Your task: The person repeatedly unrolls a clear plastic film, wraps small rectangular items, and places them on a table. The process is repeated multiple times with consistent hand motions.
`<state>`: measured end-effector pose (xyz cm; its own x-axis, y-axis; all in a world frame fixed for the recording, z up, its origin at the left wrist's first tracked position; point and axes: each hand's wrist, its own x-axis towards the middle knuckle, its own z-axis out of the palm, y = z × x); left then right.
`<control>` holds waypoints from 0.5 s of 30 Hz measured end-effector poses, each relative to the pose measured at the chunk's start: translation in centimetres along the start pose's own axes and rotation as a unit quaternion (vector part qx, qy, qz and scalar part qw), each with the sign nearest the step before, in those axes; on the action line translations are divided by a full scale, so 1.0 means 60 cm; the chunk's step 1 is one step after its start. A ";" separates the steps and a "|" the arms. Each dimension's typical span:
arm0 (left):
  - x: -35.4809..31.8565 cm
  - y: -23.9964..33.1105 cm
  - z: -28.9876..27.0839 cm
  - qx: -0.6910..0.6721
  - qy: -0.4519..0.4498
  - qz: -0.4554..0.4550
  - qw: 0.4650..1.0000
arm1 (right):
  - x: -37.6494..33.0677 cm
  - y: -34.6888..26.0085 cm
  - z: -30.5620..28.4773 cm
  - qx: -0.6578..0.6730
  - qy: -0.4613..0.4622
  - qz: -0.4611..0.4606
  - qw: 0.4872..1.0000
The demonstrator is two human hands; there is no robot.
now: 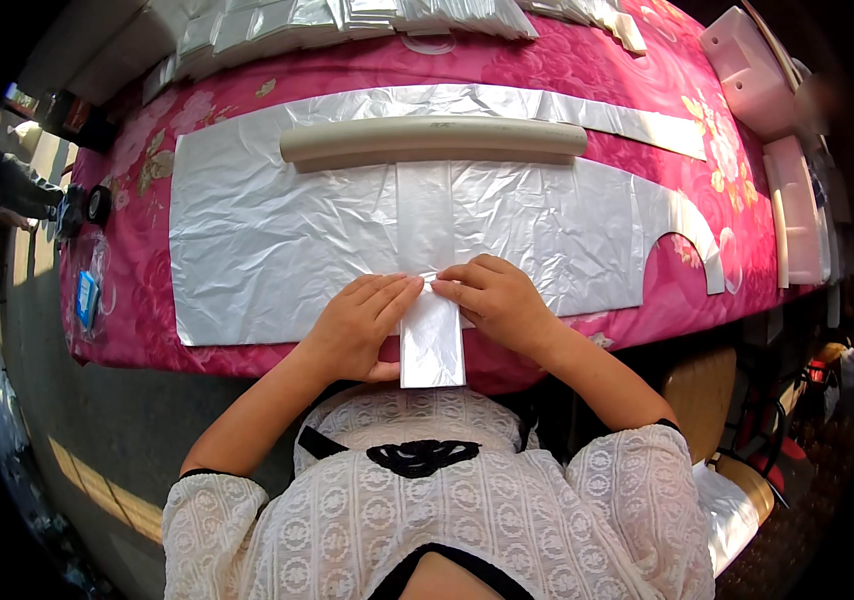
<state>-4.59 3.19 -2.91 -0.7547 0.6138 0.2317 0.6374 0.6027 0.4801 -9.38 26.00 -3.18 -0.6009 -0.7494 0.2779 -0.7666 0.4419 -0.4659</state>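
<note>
Head view: left hand (357, 325) and right hand (495, 298) press flat, fingers extended, on a folded plastic strip (432, 340) at the near edge of the bench (647, 300), fingertips nearly meeting. Neither grip closes round it. A beige bar (433, 141) weighs down the wide plastic sheet (267, 250) beyond.

Packages in view: stack of clear plastic packets (347, 20) along the far edge of the table, flat, silvery-translucent, overlapping in a row from left to right. One small clear bag (90, 295) hanging off the table's left edge, with a blue rectangular item inside; a label on it is too small to make out. White moulded foam-like pieces (752, 75) at the far right corner, blocky, pale pink-white; can't tell if they're packaging. No signs or screens visible.
</note>
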 end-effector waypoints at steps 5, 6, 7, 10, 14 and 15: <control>0.016 -0.008 -0.004 -0.184 0.020 -0.163 0.969 | 0.030 0.010 -0.006 0.164 0.017 0.225 0.960; 0.017 -0.006 -0.003 -0.294 0.056 -0.225 0.927 | 0.052 0.004 -0.023 0.205 -0.026 0.300 0.931; 0.023 -0.005 -0.001 -0.207 0.102 -0.180 0.956 | 0.063 0.011 -0.030 0.234 -0.051 0.342 0.909; 0.030 -0.001 0.008 -0.042 0.141 -0.071 0.987 | 0.085 0.038 -0.029 0.313 -0.109 0.424 0.843; 0.041 0.021 0.040 0.074 -0.017 -0.126 0.989 | 0.093 0.050 -0.030 0.339 -0.121 0.439 0.823; 0.041 0.021 0.046 0.084 -0.023 -0.134 0.987 | 0.094 0.050 -0.030 0.336 -0.119 0.441 0.824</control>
<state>-5.21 6.90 -4.06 -0.8942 0.4415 0.0746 0.4358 0.8199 0.3714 -15.45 23.98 -1.51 -0.7341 -0.3948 -0.5524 0.2903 0.5530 -0.7810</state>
